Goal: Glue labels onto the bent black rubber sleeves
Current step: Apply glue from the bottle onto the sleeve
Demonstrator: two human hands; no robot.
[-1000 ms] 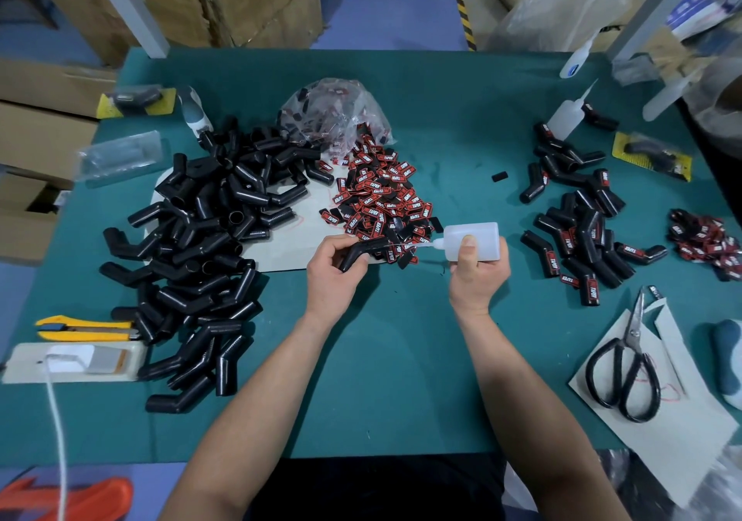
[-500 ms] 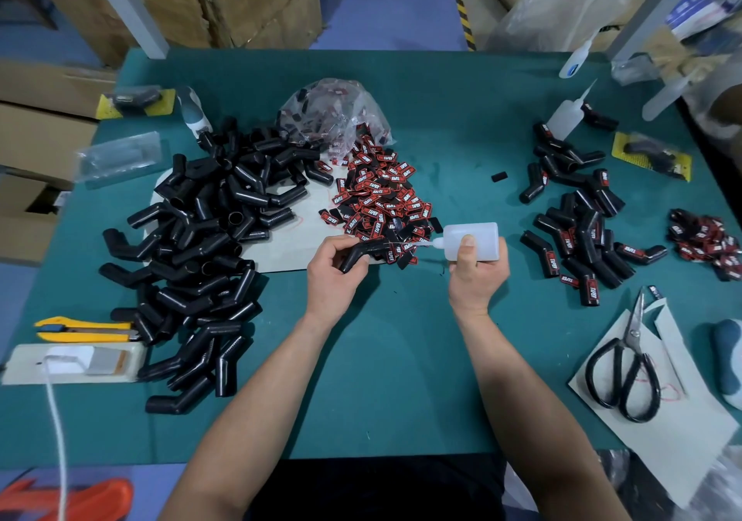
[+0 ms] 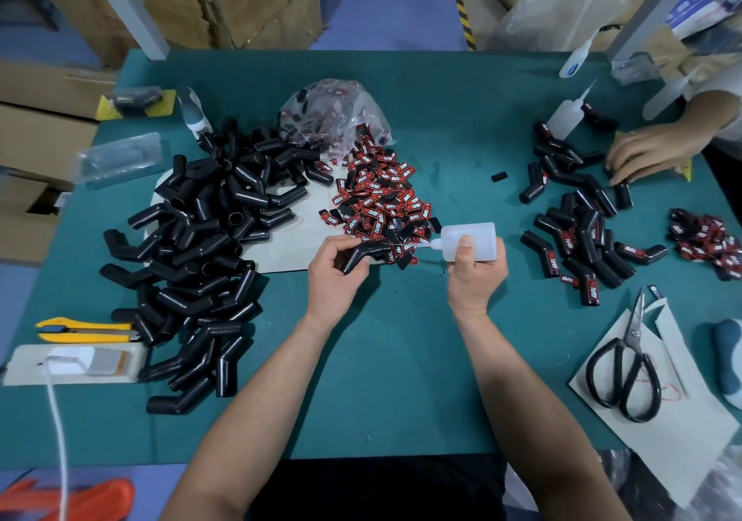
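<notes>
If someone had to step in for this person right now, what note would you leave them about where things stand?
Left hand: grips one bent sleeve, no label showing on it.
Right hand: grips the glue bottle, nozzle aimed at that sleeve.
Stock: big pile of bare sleeves on the left; loose labels in the middle, by their plastic bag.
Done: smaller pile of labelled sleeves on the right, near another person's hand.
Left to do: glue this sleeve, press on a label, then work through the bare pile, much the larger.
</notes>
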